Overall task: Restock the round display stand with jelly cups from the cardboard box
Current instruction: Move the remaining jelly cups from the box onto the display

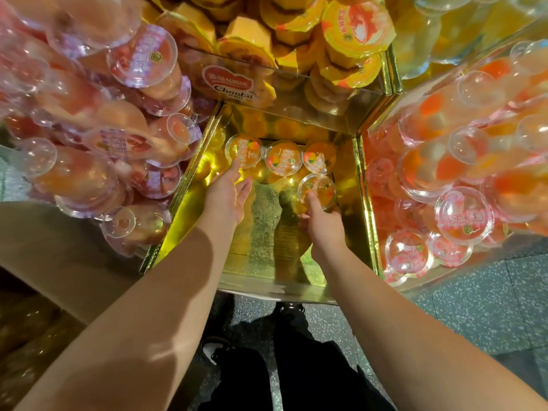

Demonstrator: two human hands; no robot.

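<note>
Right hand [321,225] fingers clamped on an orange jelly cup [316,189] low in the gold compartment [363,209]. Left hand [226,195] fingers straight, apart, touching the leftmost cup [243,150] of three along the compartment's back.

Hands [228,194] [321,223] on orange jelly cups [283,158]

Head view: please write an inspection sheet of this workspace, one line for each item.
Surface: gold mirrored compartment floor, mostly bare.
Job's things: four orange jelly cups, three in a back row, one in front.
Clutter: nothing seen.
Grippers: left hand open, fingertips at the leftmost cup; right hand grips the front cup.
Cables: nothing seen.
Surroundings: pink cups left, mixed cups right, yellow cups above, speckled floor.
</note>
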